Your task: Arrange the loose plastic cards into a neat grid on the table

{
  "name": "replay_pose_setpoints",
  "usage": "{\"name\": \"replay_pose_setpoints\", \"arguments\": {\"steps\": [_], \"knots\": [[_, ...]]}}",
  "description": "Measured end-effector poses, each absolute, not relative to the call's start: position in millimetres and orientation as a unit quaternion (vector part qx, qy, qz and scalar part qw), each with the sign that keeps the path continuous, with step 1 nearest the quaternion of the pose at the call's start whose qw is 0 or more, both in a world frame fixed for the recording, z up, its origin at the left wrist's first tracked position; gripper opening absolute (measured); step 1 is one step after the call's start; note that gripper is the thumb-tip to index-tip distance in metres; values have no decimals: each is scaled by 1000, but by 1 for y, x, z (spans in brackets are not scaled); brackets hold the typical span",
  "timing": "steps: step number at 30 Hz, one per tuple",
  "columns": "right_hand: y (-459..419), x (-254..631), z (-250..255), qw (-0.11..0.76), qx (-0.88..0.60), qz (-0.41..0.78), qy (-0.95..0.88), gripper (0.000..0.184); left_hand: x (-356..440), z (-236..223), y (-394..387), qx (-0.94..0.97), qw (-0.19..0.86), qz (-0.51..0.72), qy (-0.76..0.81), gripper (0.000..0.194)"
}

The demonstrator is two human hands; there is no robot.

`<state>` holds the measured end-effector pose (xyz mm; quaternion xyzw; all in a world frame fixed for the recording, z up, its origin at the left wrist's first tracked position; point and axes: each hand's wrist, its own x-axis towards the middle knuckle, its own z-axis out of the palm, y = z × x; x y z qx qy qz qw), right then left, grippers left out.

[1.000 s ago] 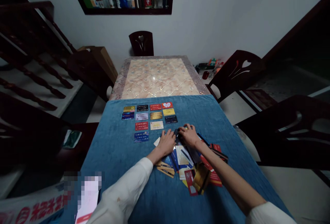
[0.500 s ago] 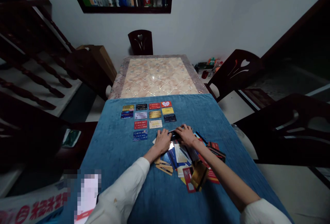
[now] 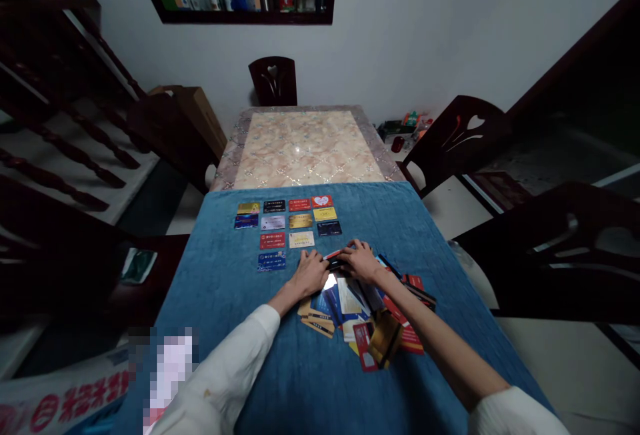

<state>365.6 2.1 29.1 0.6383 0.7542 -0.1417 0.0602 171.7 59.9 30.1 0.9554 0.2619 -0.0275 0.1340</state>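
Observation:
At the far edge of a loose card pile (image 3: 350, 296), my left hand (image 3: 312, 272) and my right hand (image 3: 361, 262) are close together. Both have curled fingers gripping a dark card (image 3: 335, 263) between them, and a reddish edge shows behind it. Whether more cards are in the grip is hidden by the fingers. Beneath my wrists, the pile spreads out with blue, white, tan and red cards. A gold card (image 3: 386, 339) lies on its near side. Beyond my left hand, several cards lie flat in rows, among them a blue card (image 3: 271, 261) and a white card (image 3: 301, 239).
A blue cloth (image 3: 220, 288) covers the near part of the table, with the patterned tabletop (image 3: 305, 148) beyond. Dark wooden chairs stand around it, one at the right (image 3: 460, 141). A printed bag (image 3: 65, 395) is at the lower left.
My left hand has shifted slightly, its forearm moving left. A reddish edge now shows behind the dark card between my hands. The laid-out cards stay put.

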Motion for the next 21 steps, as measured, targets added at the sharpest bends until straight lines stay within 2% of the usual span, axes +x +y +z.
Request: {"name": "replay_pose_setpoints", "arguments": {"steps": [7, 21], "knots": [[3, 362, 34, 35, 655, -132, 743, 30, 168, 30, 70, 943, 165, -6, 290, 28], [-2, 351, 18, -30, 723, -115, 681, 44, 169, 1, 78, 885, 264, 80, 376, 45]]}}
